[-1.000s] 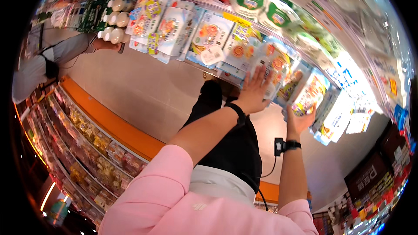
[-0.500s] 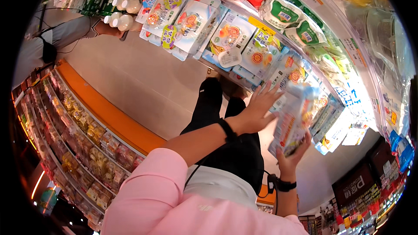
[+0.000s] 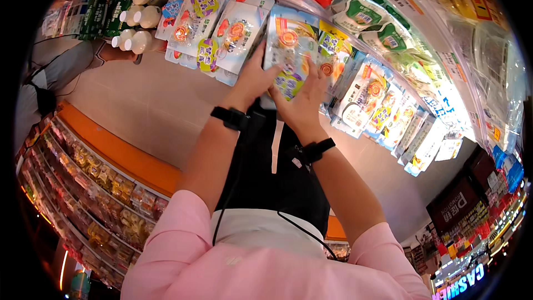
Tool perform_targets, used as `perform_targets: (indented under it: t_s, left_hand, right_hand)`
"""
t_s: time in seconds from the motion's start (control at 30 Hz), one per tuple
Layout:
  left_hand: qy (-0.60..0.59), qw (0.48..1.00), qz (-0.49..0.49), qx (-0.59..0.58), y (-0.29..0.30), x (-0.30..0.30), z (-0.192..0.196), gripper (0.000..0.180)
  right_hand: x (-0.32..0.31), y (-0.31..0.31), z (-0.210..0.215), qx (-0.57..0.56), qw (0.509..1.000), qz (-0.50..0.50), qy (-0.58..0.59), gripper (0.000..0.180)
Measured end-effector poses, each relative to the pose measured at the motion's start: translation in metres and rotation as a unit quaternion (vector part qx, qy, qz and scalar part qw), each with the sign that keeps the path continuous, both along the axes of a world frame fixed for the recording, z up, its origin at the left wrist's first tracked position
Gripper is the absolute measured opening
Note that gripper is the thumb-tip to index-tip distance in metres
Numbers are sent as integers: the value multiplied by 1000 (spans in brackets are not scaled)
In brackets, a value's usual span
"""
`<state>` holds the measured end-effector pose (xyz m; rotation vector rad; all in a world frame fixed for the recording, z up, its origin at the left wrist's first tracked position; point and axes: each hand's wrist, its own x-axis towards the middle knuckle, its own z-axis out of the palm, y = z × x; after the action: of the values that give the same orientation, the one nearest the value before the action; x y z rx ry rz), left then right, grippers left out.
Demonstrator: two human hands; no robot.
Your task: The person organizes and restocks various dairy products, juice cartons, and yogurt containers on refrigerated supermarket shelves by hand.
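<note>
A light blue carton (image 3: 288, 44) with fruit pictures and a green-and-purple sticker lies between my two hands at the front of the shelf. My left hand (image 3: 254, 80) is closed on its left edge, thumb toward the near end. On the near right side, my right hand (image 3: 304, 100) grips it with fingers on the top face. White cartons with strawberry pictures (image 3: 236, 36) stand just left of it. To the right a pale carton with an orange round emblem (image 3: 363, 91) sits in the row. The carton's underside is hidden.
White-capped bottles (image 3: 145, 16) stand at the far left of the shelf. Green-and-white packs (image 3: 361, 16) lie behind the cartons. A person's leg (image 3: 72, 64) is at the left, and a rack of packaged snacks (image 3: 105, 178) with an orange edge (image 3: 122, 153) runs behind me.
Both hands have moved left along the shelf. Earlier my right hand held a tilted carton farther right, with my left hand spread beside it; now both grip a carton at the middle.
</note>
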<state>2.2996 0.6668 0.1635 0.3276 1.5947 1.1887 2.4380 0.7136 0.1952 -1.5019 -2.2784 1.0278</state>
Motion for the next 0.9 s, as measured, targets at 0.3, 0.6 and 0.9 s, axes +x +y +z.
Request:
perform_targets:
  t_s: [0.3, 0.6, 0.9]
  left_hand:
    - [351, 927, -134, 8, -33, -25, 11, 61]
    - [-121, 974, 74, -179, -97, 7, -19, 43]
    - [-216, 969, 83, -85, -66, 16, -25, 32]
  right_hand:
    - [-30, -49, -76, -312, 901, -184, 240, 89]
    - [-24, -7, -108, -134, 984, -48, 109, 65]
    - [-20, 27, -82, -172, 969, -30, 176, 68]
